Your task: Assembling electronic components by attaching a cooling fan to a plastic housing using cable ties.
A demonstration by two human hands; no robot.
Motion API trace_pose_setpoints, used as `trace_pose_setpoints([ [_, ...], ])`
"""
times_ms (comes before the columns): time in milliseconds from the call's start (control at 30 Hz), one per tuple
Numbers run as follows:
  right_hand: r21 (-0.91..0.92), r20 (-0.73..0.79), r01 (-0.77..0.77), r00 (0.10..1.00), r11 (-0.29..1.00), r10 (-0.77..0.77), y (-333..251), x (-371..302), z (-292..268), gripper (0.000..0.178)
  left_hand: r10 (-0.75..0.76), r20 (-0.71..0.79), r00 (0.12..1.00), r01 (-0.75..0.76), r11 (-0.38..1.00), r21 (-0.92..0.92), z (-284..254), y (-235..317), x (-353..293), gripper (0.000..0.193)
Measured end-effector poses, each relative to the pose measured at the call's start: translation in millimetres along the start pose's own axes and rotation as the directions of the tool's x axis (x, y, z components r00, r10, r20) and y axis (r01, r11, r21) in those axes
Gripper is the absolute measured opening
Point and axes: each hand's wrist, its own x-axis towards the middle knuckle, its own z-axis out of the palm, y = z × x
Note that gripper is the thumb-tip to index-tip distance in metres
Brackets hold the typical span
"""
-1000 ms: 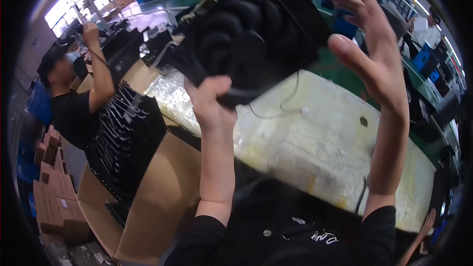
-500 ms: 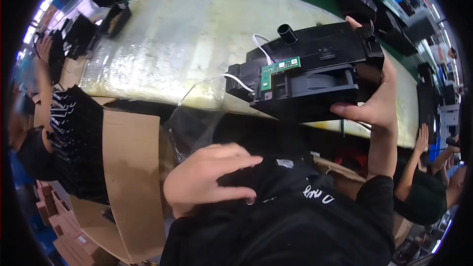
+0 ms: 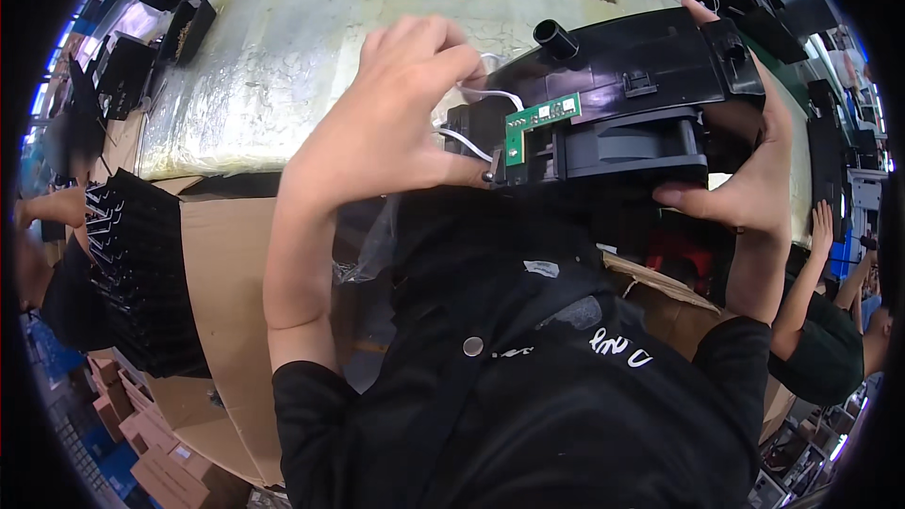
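Observation:
A black plastic housing (image 3: 650, 61) with a short round tube (image 3: 556, 39) on top is held up in front of me by both hands. On its near face sits an L-shaped green circuit board (image 3: 541, 119), beside a dark grey fan-like part (image 3: 646, 148) set in a recess. My right hand (image 3: 749, 179) grips the right end, thumb below and a fingertip showing over the top. Around the left end closes my left hand (image 3: 391, 118), its thumb at the lower corner and its fingertips hidden behind. White wires (image 3: 462, 141) run from near the board toward that hand.
Beyond the housing lies a pale worktable (image 3: 273, 47) with a plastic-covered surface. A cardboard box (image 3: 231, 311) stands at my left, beside stacked black parts (image 3: 141, 273). A black open bin (image 3: 189, 30) is at the far left. Other people work on both sides.
My left hand has risen from near my body and taken hold of the housing's left end. The housing, in my right hand, has shifted slightly right in view.

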Motion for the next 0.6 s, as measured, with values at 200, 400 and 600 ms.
trace_pose_setpoints([
  [200, -0.201, 0.063, -0.023, 0.997, 0.979, 0.036, -8, -1, -13, 0.106, 0.009, 0.136, 0.991, -0.011, 1.000, 0.013, -13, 4, 3, 0.039],
  [400, -0.155, 0.066, -0.051, 0.996, 0.987, 0.062, -1, -1, -15, 0.105, 0.011, 0.104, 0.994, -0.013, 1.000, 0.012, -3, 9, -14, 0.027],
  [600, -0.105, 0.098, -0.012, 0.995, 0.994, 0.023, 6, -6, -15, 0.104, -0.019, 0.012, 1.000, 0.021, 0.970, -0.241, 15, 7, -25, 0.019],
])
